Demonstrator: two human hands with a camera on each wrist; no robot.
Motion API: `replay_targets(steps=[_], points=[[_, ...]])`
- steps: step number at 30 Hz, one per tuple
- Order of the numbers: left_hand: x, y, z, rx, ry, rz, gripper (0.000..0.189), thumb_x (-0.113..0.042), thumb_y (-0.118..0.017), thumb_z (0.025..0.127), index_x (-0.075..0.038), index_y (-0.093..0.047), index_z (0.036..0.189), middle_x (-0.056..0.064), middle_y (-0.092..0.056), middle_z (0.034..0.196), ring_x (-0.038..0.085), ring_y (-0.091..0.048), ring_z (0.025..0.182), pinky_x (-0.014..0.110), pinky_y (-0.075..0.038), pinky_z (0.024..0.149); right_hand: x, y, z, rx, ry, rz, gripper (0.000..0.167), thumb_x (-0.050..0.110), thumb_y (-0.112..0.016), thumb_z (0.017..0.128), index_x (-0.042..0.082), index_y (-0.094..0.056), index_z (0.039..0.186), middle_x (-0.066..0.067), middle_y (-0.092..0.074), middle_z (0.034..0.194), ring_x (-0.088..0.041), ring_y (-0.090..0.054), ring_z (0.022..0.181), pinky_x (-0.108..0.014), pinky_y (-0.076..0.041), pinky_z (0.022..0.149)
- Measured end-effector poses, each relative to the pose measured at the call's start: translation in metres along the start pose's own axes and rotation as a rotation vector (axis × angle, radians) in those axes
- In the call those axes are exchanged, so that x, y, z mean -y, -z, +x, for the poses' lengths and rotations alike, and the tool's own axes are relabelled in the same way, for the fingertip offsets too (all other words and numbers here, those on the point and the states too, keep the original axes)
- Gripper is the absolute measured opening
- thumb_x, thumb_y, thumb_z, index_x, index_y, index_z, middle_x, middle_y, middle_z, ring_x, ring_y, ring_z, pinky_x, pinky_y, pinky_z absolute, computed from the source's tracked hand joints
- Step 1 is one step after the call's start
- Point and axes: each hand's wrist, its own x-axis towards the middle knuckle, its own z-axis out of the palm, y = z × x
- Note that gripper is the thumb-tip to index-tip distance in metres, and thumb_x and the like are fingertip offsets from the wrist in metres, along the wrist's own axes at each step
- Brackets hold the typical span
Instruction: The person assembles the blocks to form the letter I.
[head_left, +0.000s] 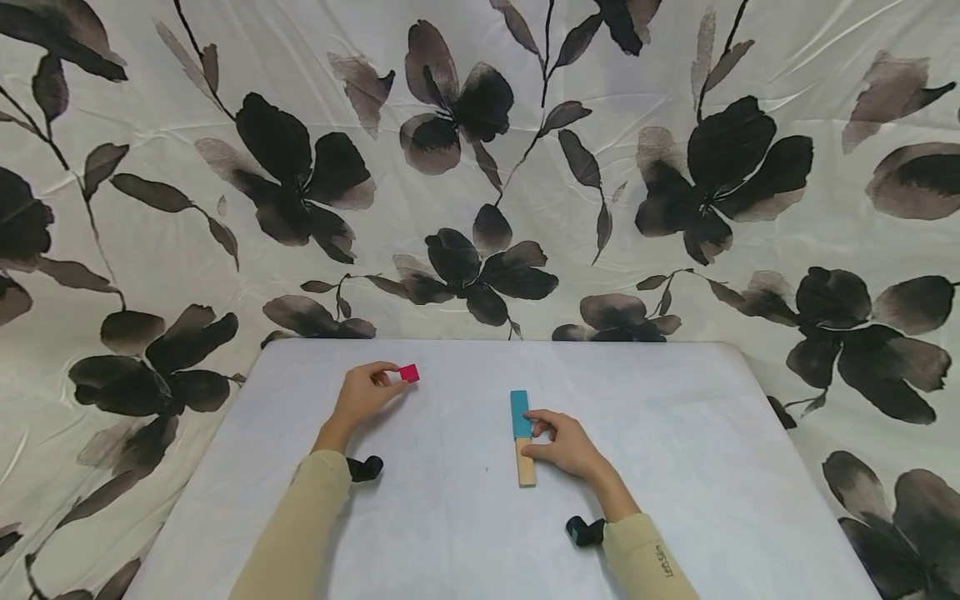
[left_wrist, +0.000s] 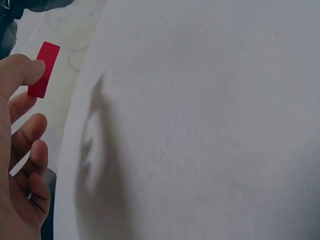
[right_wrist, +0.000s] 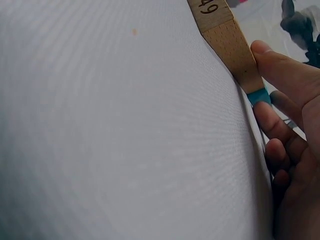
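Observation:
My left hand [head_left: 366, 392] pinches a small red block [head_left: 408, 373] between thumb and fingertips, above the far left of the table. In the left wrist view the red block [left_wrist: 44, 70] appears longer and flat-sided, the thumb across it. Nearer the middle, a strip lies on the table, made of a blue piece [head_left: 520, 408] and a plain wooden piece [head_left: 527, 471] end to end. My right hand [head_left: 566, 444] touches its right side, thumb at the wood and a finger at the blue. Dark digits mark the wood [right_wrist: 232, 47] in the right wrist view.
A white cloth covers the table [head_left: 435, 533], whose far edge meets a flower-patterned curtain [head_left: 600, 167]. Black devices sit at the left wrist [head_left: 366, 468] and right wrist [head_left: 583, 531]. Beige sleeves cover both forearms.

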Motion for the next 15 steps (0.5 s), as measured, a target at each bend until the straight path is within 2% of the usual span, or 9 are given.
replay_targets(steps=[10,15], points=[[-0.011,-0.009,0.005,0.021,-0.03,-0.034,0.037,-0.032,-0.08,0.08,-0.011,-0.072,0.109,0.004,-0.059,0.075,0.023,-0.051,0.072,0.035,-0.042,0.064,0.0,0.0,0.0,-0.001,0.002,0.013,0.055,0.026,-0.083,0.077,0.015,-0.063,0.127,0.005,-0.059,0.09,-0.016,-0.044,0.078,-0.034,-0.037,0.07],[-0.014,-0.014,0.007,0.033,-0.025,-0.04,0.034,-0.031,-0.079,0.081,-0.012,-0.072,0.108,0.004,-0.058,0.075,0.022,-0.051,0.072,0.035,-0.042,0.064,-0.001,0.0,0.0,0.001,0.005,0.008,0.055,0.026,-0.083,0.077,0.015,-0.063,0.127,0.006,-0.059,0.09,-0.016,-0.045,0.078,-0.033,-0.037,0.07]])
